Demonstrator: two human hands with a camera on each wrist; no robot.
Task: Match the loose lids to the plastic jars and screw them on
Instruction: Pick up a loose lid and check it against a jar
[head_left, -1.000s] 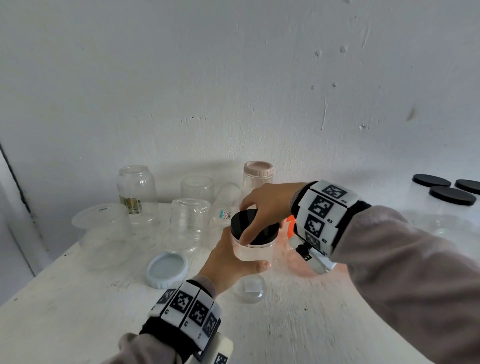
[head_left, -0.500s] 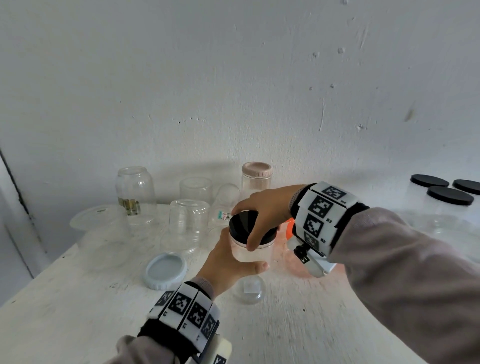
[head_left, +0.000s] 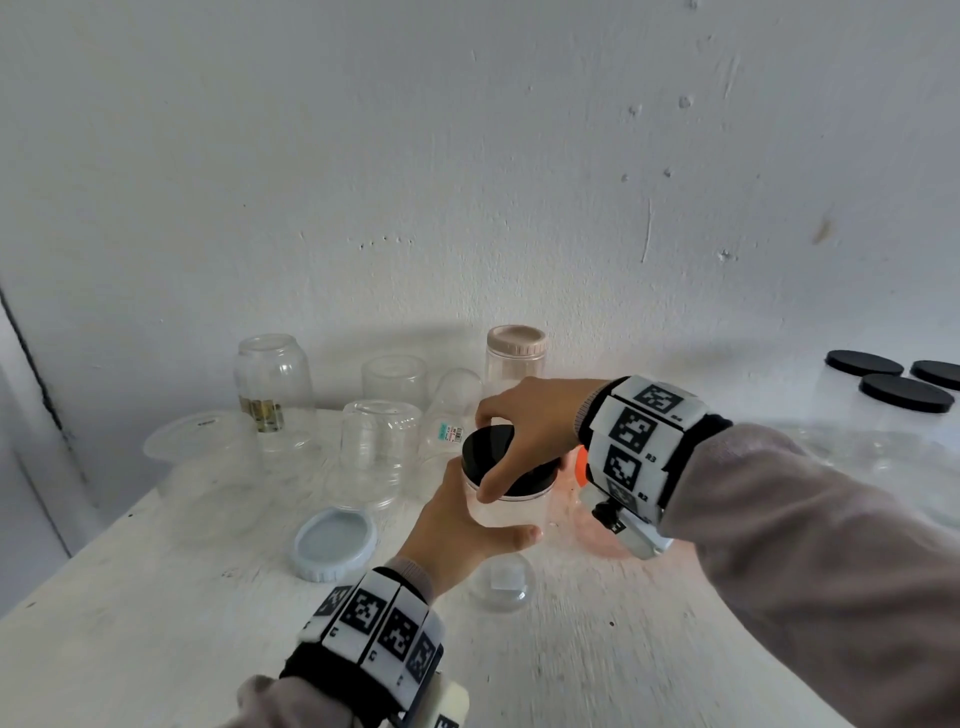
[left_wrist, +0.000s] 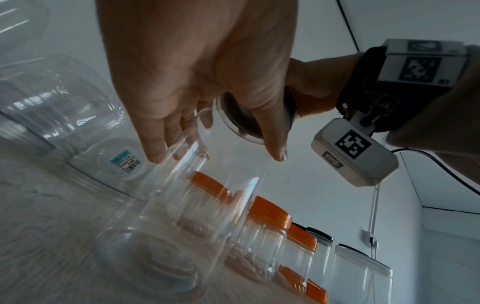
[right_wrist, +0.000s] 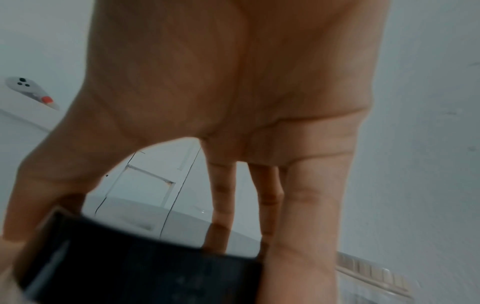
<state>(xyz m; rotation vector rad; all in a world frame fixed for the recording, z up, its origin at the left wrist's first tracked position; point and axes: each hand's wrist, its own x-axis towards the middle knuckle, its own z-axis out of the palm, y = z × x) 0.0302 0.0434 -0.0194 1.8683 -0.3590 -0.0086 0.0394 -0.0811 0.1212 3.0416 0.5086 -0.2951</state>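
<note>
Jar (head_left: 511, 512) gripped by left hand (head_left: 457, 530); right hand (head_left: 524, 421) clamps black lid (head_left: 493, 449); neighbouring jar's sticker (left_wrist: 126, 160) reads "2.00".

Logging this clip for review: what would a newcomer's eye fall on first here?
The two hands at centre: the left hand grips a clear jar lifted above the white table, while the right hand grips its black lid from above. Behind them stands a huddle of clear lidless jars, with a loose pale blue lid lying in front. At far right, black-lidded jars wait already capped.
</note>
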